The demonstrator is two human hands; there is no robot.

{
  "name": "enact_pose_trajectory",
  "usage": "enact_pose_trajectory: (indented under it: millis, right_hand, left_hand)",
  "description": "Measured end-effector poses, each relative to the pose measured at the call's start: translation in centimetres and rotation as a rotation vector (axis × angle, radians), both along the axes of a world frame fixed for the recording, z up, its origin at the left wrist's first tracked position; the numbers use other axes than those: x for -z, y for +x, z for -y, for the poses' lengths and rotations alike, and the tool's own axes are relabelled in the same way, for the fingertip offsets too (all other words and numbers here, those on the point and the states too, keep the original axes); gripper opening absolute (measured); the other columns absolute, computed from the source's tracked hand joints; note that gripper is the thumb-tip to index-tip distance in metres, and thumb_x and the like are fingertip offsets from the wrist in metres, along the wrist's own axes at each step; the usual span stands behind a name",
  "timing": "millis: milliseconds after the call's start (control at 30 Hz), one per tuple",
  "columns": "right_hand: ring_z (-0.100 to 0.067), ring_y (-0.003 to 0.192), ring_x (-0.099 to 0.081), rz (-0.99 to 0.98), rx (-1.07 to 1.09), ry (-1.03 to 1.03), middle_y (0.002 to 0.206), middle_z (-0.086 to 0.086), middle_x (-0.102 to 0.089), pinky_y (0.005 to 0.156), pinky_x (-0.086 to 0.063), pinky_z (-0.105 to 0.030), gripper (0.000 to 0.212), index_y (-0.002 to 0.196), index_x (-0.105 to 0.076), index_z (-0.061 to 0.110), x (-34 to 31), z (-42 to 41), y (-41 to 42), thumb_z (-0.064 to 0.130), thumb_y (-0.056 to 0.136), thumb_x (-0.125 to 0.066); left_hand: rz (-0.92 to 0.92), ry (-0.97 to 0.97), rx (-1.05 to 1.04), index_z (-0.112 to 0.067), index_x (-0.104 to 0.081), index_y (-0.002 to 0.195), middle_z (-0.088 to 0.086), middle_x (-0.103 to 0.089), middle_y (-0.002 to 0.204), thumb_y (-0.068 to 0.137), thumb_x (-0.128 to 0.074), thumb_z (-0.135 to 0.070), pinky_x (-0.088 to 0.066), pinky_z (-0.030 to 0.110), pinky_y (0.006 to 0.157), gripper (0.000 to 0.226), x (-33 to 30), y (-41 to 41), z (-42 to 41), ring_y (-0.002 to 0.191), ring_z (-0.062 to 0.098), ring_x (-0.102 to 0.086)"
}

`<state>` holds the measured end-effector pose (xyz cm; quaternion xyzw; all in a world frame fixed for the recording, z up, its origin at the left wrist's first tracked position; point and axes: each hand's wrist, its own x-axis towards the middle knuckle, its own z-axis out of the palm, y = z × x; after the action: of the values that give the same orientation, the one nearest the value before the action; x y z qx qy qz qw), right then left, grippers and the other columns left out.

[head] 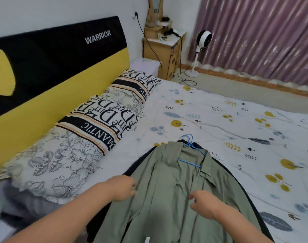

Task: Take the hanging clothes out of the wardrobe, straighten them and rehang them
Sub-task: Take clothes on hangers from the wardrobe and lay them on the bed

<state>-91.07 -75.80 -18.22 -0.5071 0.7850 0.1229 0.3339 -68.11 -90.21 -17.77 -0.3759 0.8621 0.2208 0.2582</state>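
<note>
An olive-green shirt (pixel 167 190) lies spread on the bed, still on a blue hanger (pixel 191 151) whose hook points toward the far side. Under it lies a dark garment (pixel 142 160), showing along both edges. My left hand (pixel 123 188) pinches the shirt's left front panel near its edge. Over the right front panel is my right hand (pixel 204 204), fingers loosely curled and touching the fabric; whether it grips is unclear.
The bed has a white patterned sheet (pixel 237 123). Two printed pillows (pixel 90 130) lie along the yellow-and-black headboard (pixel 44 71) on the left. A wooden dresser (pixel 163 48), a standing fan (pixel 200 48) and purple curtains (pixel 265 35) stand beyond the bed.
</note>
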Motion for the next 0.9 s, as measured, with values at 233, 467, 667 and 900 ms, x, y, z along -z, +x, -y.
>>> enact_pose_trajectory:
  millis: [233,467,667,900]
  right_hand:
    - [-0.023,0.127,-0.045,-0.043,-0.241,0.019,0.140,-0.009,-0.047,0.100,-0.037,-0.027,0.044,0.138,-0.043,0.013,-5.5,0.6,5.7,0.024,0.096,-0.043]
    - [-0.025,0.127,-0.045,-0.057,-0.522,-0.096,0.140,-0.010,-0.046,0.100,-0.038,-0.029,0.042,0.137,-0.044,0.010,-9.7,1.8,10.1,0.023,0.097,-0.041]
    - [-0.022,0.130,-0.041,-0.038,-0.757,-0.128,0.143,-0.004,-0.043,0.101,-0.036,-0.028,0.045,0.139,-0.041,0.018,-10.5,1.0,14.5,0.024,0.095,-0.043]
    - [-0.025,0.125,-0.044,-0.006,-1.081,-0.149,0.138,-0.010,-0.048,0.094,-0.037,-0.025,0.040,0.133,-0.048,0.010,-12.0,-2.6,24.4,0.024,0.096,-0.042]
  left_hand:
    - [-0.039,-0.099,-0.183,-0.017,-0.041,0.136,0.006,-0.047,0.138,0.098,-0.039,-0.037,-0.037,0.028,0.097,0.043,-5.8,8.8,-3.4,0.125,0.022,-0.045]
    - [-0.060,-0.185,-0.517,-0.018,-0.043,0.135,0.006,-0.051,0.134,0.097,-0.041,-0.035,-0.039,0.028,0.094,0.041,-9.2,15.5,-10.0,0.120,0.022,-0.049]
    - [-0.118,-0.160,-0.815,-0.018,-0.051,0.126,0.002,-0.056,0.129,0.095,-0.045,-0.035,-0.039,0.024,0.092,0.036,-9.3,20.1,-18.8,0.115,0.018,-0.052]
    - [-0.108,-0.094,-1.114,-0.013,-0.049,0.130,0.003,-0.047,0.140,0.097,-0.042,-0.034,-0.034,0.023,0.101,0.040,-10.0,26.5,-30.7,0.127,0.017,-0.044]
